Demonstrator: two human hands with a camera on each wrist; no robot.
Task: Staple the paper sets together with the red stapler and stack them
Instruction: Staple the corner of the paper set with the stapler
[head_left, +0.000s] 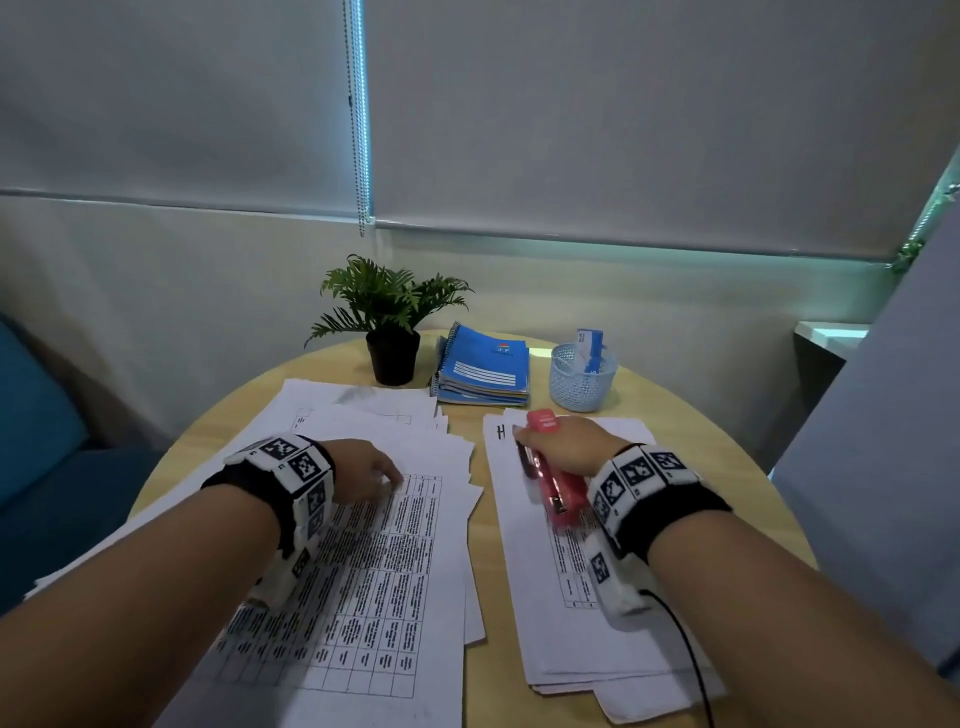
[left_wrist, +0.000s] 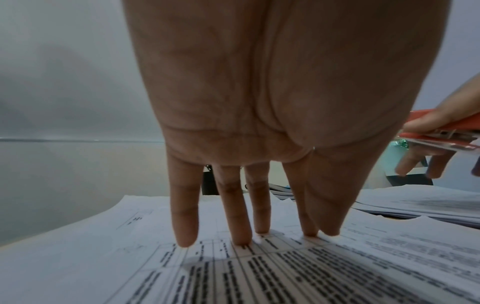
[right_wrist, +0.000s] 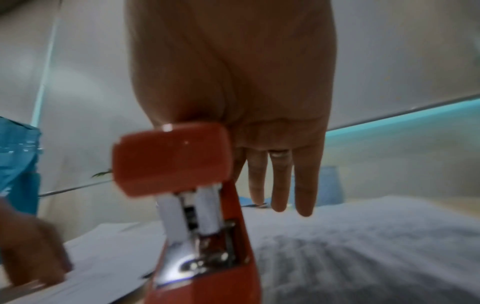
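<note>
My left hand (head_left: 382, 478) lies on a spread of loose printed sheets (head_left: 384, 571) at the left of the table. In the left wrist view its fingertips (left_wrist: 240, 239) point straight down and touch the top sheet (left_wrist: 285, 277), thumb beside the index finger. My right hand (head_left: 563, 441) grips the red stapler (head_left: 558, 488) above a second paper stack (head_left: 545, 623) on the right. In the right wrist view the stapler (right_wrist: 171, 162) sits between thumb side and palm, its metal hinge end towards the camera, and three fingers (right_wrist: 280, 185) hang straight over the stack (right_wrist: 363, 236).
A round wooden table (head_left: 727, 467) bears a potted fern (head_left: 392, 356), blue spiral notebooks (head_left: 483, 369) and a pale mesh basket (head_left: 582, 376) along its far edge. A blue seat (head_left: 36, 441) stands left, a grey panel (head_left: 883, 441) right.
</note>
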